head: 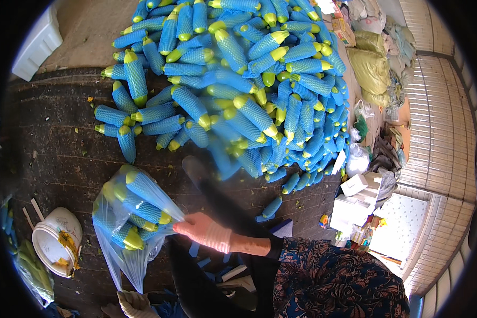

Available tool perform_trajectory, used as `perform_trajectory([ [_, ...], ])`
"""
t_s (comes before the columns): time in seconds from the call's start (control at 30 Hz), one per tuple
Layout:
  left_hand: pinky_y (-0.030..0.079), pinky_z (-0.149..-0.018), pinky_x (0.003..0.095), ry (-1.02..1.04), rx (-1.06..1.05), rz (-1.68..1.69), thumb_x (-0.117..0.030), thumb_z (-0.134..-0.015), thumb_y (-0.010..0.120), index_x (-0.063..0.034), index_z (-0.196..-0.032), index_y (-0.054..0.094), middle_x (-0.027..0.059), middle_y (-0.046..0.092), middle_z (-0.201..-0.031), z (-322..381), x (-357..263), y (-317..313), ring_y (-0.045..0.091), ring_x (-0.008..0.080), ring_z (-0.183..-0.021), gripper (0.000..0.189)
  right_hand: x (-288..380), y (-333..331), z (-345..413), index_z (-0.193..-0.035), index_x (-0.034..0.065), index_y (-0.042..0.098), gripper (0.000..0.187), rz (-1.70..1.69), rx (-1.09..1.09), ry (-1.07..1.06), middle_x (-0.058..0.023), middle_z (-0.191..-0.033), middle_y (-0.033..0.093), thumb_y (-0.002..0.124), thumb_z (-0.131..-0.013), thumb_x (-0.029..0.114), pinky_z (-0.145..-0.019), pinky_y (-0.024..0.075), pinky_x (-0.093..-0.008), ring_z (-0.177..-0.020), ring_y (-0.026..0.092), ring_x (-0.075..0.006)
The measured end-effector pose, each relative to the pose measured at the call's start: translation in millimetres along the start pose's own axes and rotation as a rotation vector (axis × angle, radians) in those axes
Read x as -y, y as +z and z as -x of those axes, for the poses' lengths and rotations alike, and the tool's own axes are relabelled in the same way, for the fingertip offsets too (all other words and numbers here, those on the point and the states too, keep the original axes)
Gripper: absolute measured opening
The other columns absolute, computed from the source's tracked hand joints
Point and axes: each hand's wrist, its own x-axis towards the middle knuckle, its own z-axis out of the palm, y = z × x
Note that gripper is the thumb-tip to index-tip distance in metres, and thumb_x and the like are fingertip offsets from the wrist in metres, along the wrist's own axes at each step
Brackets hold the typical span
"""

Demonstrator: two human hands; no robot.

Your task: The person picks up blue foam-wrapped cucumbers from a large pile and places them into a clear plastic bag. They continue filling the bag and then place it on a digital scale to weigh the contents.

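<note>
A clear plastic bag (115,230) holding several zucchini (145,210) in blue foam net sleeves hangs stretched between my hands. My right hand (204,231), in a light glove with a ribbed cuff, grips the bag at its right side. At the bottom of the view, my gloved left hand (134,304) holds the bag's gathered plastic edge. Beyond the bag lies a large heap of sleeved zucchini (258,115), their yellow-green ends bare. Part of the heap's middle looks hazy. My dark-clad legs (222,198) stretch out beside the bag.
A soiled white bucket (57,242) lies tipped on the dark floor (55,159) at left. A filled bag (33,270) sits beyond it. White foam boxes (353,198), yellow sacks (367,71) and loose plastic line the right side. A white crate (37,43) stands top left.
</note>
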Motion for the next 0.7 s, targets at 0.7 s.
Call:
perform_trajectory([
  [0.7,0.018,-0.036,0.0271,-0.164,-0.152,0.007,-0.034,-0.105,0.053,-0.0163,-0.072,0.045,-0.0057,0.029,-0.048,40.8,78.4,92.7,0.021,0.0072,-0.037,0.038,170.2,-371.8,-164.9,-0.112,0.0046,0.059,0.037,1.374,-0.572,-0.272,-0.0212,-0.105,0.068,0.067,-0.091,0.034,-0.082,0.0530,-0.0476,-0.094,0.066,-0.0393],
])
